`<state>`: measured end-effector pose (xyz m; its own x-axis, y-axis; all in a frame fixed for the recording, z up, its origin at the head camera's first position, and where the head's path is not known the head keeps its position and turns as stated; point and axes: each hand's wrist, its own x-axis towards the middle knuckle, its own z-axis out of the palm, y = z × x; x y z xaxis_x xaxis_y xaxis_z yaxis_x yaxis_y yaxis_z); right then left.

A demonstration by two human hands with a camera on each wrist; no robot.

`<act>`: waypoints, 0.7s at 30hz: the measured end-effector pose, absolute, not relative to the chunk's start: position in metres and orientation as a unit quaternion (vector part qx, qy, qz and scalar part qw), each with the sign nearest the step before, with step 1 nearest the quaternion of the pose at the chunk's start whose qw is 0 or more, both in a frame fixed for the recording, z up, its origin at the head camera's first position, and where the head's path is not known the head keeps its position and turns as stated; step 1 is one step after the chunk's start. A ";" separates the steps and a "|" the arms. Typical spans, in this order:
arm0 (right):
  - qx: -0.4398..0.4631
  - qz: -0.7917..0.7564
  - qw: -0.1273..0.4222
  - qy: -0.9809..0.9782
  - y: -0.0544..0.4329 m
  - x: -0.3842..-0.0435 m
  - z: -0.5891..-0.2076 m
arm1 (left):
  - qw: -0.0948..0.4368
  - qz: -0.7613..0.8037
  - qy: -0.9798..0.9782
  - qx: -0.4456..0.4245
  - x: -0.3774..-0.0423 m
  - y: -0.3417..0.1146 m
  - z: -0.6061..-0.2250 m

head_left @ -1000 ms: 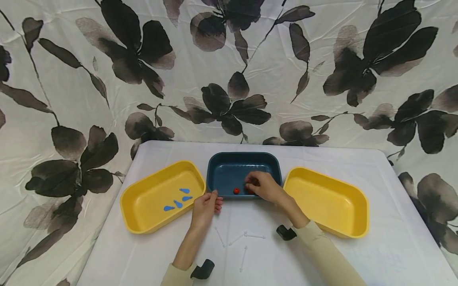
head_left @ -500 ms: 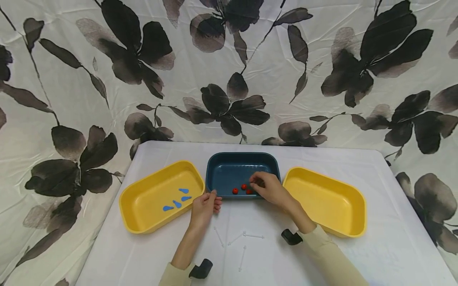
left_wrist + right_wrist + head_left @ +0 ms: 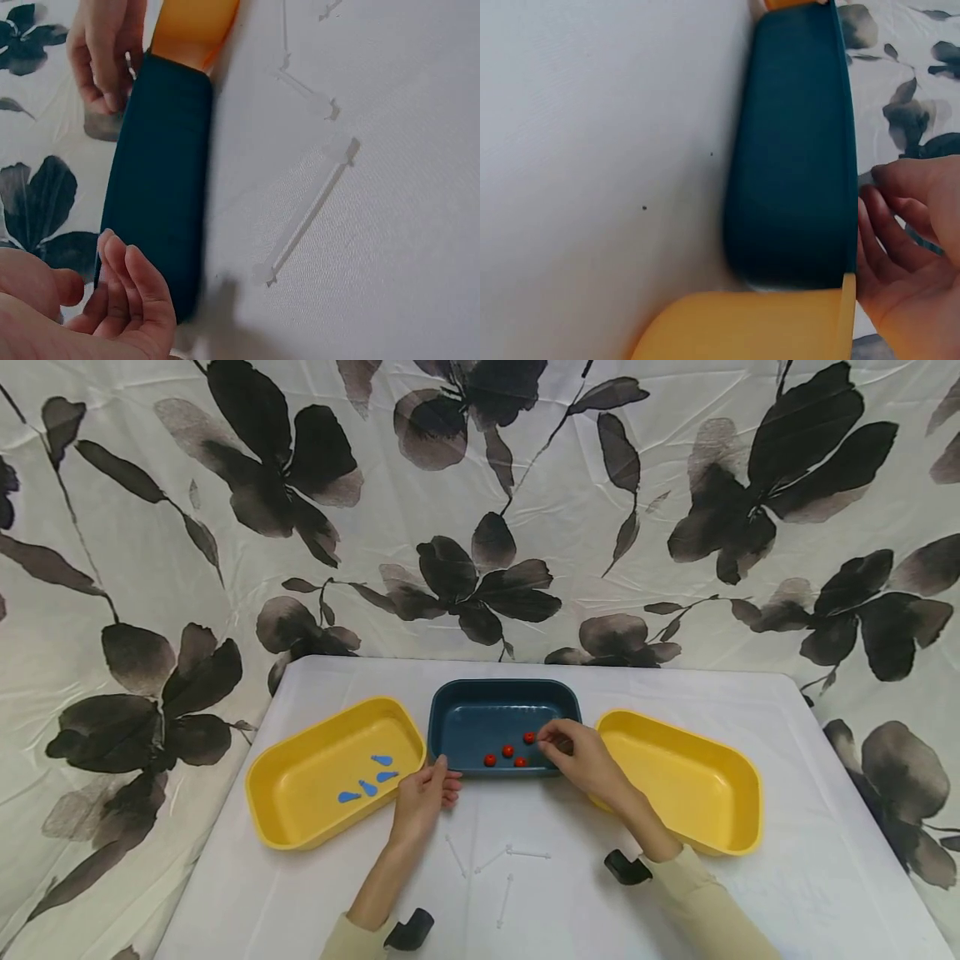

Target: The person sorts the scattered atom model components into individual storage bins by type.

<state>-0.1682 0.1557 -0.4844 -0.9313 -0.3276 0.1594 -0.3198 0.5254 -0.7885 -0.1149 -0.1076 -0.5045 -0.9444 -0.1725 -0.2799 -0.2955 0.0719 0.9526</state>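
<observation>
My left hand [image 3: 420, 797] holds the front left corner of the dark blue tray [image 3: 472, 692], its thumb at the rim and its fingers along the outer wall in the left wrist view. Over the tray's right side is my right hand [image 3: 583, 758], thumb and index fingertips close together beside a small red ball [image 3: 529, 737]. Whether those fingertips pinch anything I cannot tell. Several red balls lie in the tray, among them a red ball [image 3: 490, 760] near the front wall. In the right wrist view the tray wall hides part of the right hand [image 3: 919, 240].
A yellow tray [image 3: 300, 835] at left holds several blue drop-shaped pieces [image 3: 367, 787]. Another yellow tray [image 3: 738, 835] stands at right, close to the blue one. Several thin clear sticks [image 3: 506, 900] lie on the white tablecloth [image 3: 570, 918] in front. Behind hangs a floral cloth [image 3: 600, 527].
My right hand has moved right and slightly back toward my body, uncovering more red balls in the blue tray. My left hand stays at the tray's corner.
</observation>
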 end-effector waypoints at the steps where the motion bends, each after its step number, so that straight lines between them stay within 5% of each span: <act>1: -0.186 -0.451 -0.002 0.873 0.157 -0.167 -0.484 | 0.045 0.661 0.733 -0.155 -0.114 -0.108 -0.504; 21: -0.121 -0.475 -0.082 0.868 0.201 -0.150 -0.481 | 0.042 0.610 0.780 -0.134 -0.087 -0.118 -0.501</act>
<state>-0.1500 0.2009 -0.4812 -0.9571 -0.1320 0.2580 -0.2885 0.5189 -0.8047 -0.0871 -0.1184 -0.5013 -0.9605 -0.1585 -0.2286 -0.2599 0.2187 0.9405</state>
